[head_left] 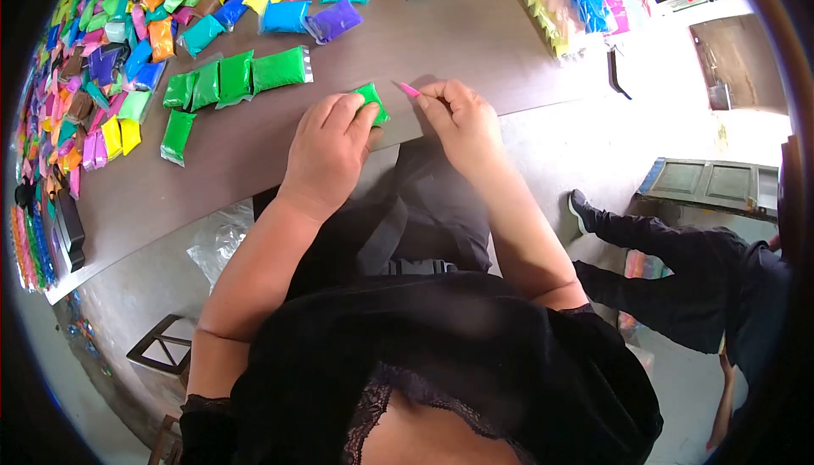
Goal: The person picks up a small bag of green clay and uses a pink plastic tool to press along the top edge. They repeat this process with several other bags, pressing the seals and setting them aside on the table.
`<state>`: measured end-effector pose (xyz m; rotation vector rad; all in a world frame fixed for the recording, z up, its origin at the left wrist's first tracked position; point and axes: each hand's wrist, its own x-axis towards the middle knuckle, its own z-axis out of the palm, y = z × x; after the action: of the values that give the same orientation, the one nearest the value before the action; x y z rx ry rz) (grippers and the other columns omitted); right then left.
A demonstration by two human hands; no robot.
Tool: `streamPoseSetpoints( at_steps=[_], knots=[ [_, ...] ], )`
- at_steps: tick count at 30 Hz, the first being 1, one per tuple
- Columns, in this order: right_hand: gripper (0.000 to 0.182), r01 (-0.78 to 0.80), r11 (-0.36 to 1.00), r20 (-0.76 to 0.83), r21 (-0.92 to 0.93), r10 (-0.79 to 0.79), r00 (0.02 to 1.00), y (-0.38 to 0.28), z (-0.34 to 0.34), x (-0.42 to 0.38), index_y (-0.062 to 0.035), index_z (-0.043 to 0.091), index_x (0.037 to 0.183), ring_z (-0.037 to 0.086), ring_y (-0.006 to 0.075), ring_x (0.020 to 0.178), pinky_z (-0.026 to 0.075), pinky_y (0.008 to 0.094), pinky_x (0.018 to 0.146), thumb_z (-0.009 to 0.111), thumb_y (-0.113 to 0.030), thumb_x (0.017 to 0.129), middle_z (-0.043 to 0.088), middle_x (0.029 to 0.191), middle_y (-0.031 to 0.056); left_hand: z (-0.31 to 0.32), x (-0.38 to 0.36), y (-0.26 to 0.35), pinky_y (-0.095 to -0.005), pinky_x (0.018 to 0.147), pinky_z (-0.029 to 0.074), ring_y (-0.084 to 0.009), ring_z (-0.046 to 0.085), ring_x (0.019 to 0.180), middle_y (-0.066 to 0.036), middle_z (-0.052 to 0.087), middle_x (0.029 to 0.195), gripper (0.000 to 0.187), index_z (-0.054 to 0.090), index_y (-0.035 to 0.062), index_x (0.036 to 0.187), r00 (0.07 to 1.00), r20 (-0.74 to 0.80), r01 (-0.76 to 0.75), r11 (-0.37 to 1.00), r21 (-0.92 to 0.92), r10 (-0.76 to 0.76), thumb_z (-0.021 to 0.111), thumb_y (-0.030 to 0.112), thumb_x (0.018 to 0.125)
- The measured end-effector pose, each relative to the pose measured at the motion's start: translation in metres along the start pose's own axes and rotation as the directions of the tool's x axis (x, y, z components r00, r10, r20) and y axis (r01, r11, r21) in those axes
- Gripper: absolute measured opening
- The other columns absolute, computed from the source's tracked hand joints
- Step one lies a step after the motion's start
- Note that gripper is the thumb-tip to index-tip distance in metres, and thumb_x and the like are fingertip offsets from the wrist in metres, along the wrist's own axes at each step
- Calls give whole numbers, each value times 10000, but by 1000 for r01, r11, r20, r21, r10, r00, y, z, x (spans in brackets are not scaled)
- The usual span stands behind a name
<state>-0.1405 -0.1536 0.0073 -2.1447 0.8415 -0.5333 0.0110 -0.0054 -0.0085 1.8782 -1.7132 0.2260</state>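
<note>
My left hand (pixel 326 143) is closed on a small green packet (pixel 371 104), holding it near the table's front edge. Between the thumb and fingers of my right hand (pixel 462 124) is a slim pink piece (pixel 410 90) with a thin pointed end; its exact kind is too small to tell. The pink piece points toward the green packet but is apart from it. Left of my hands, several green packets (pixel 235 77) lie in a row, and one more green packet (pixel 177 137) lies below that row.
Many coloured packets (pixel 159 39) cover the left and back of the table (pixel 254 139). Strips of coloured pouches (pixel 585 7) lie at the back right. A person in dark clothes (pixel 678 283) is at the right. A stool (pixel 161 345) and clear plastic (pixel 222 240) are below the table.
</note>
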Motion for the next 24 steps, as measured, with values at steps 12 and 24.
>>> streamPoseSetpoints(
  at_steps=[12,24],
  knots=[
    [95,332,902,7,-276,-344,939,7,26,27,-147,711,861,668,287,803,553,412,680,694,-239,879,653,864,60,1,-3,1,-420,936,486,-279,571,1105,-73,580,1153,332,696,59,1140,1000,-21,-4,1000,8,4,749,117,818],
    [73,475,852,4,-222,-486,874,9,22,40,-139,713,837,653,292,842,546,410,722,710,-210,853,644,874,52,-1,0,-1,-420,926,487,-294,583,1083,-95,589,1144,320,678,38,1128,1000,-6,-7,1000,-30,6,737,85,817]
  ],
)
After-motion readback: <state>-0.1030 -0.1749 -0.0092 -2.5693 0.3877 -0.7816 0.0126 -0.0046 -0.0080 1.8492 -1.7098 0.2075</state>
